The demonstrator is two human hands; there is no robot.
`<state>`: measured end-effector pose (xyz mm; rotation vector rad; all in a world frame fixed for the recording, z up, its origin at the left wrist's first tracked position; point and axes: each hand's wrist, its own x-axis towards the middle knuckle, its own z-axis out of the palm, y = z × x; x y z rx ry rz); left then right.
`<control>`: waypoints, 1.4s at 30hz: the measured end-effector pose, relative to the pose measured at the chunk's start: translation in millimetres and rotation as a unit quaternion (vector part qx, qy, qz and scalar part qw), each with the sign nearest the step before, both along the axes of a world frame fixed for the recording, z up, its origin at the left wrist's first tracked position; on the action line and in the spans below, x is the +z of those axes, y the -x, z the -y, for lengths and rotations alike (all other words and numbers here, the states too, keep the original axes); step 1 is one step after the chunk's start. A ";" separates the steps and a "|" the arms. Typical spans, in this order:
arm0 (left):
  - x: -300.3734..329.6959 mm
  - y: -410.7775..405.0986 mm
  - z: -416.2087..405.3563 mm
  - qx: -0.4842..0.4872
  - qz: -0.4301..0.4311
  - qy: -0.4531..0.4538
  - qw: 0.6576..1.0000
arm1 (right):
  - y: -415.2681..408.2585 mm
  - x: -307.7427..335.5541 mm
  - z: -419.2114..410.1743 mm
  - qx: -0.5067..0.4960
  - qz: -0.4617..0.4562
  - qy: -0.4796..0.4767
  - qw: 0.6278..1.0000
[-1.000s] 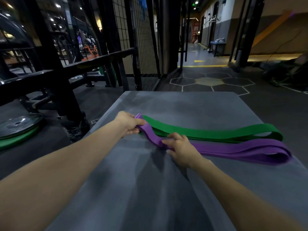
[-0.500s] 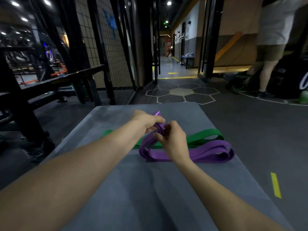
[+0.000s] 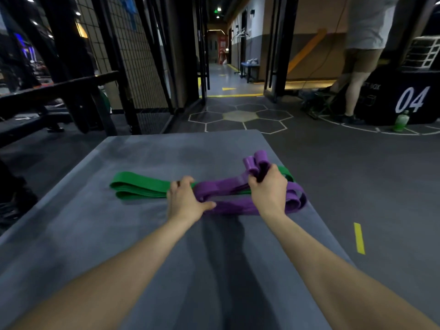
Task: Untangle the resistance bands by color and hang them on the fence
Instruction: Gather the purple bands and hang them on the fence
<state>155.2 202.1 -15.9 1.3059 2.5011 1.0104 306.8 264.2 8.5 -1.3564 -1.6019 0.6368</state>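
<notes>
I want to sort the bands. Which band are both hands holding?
The purple band: the left hand and right hand both grip it. The green band lies flat on the mat.

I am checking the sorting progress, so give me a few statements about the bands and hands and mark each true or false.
1. The right hand holds a gathered bunch of purple band. True.
2. The green band hangs on the fence. False: it lies on the grey mat.
3. The left hand has a grip on the purple band. True.
4. Both hands are empty. False: each holds purple band.
5. A green bottle stands on the floor. True.
</notes>
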 end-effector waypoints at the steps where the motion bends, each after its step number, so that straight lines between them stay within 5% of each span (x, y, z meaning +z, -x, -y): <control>1: -10.2 -0.3 1.5 0.021 0.031 0.003 0.999 | -2.4 -2.7 -1.7 -0.005 -0.001 0.002 1.000; 5: -32.4 -7.0 -6.6 0.034 0.107 -0.035 0.993 | -12.6 -11.1 -7.4 -0.026 0.016 0.018 0.999; 14: -28.5 -13.2 -21.3 -0.003 0.021 -0.081 0.996 | -26.1 -20.6 -9.1 -0.056 0.013 0.028 0.998; 18: -26.7 -16.0 -20.6 -0.003 0.012 -0.083 0.997 | -36.5 -18.8 -9.8 -0.102 0.112 -0.058 0.987; 22: -23.3 -19.0 -20.4 -0.018 -0.015 -0.079 0.997 | -33.0 -18.9 -7.3 -0.064 0.268 -0.207 0.939; 28: -18.6 -18.0 -17.7 -0.053 -0.067 -0.067 0.994 | 12.2 -34.4 -2.5 0.160 0.336 -0.341 0.863; 42: 26.0 -19.7 -2.8 -0.076 -0.091 -0.107 0.987 | 16.8 14.6 -9.4 0.119 0.462 -0.427 0.768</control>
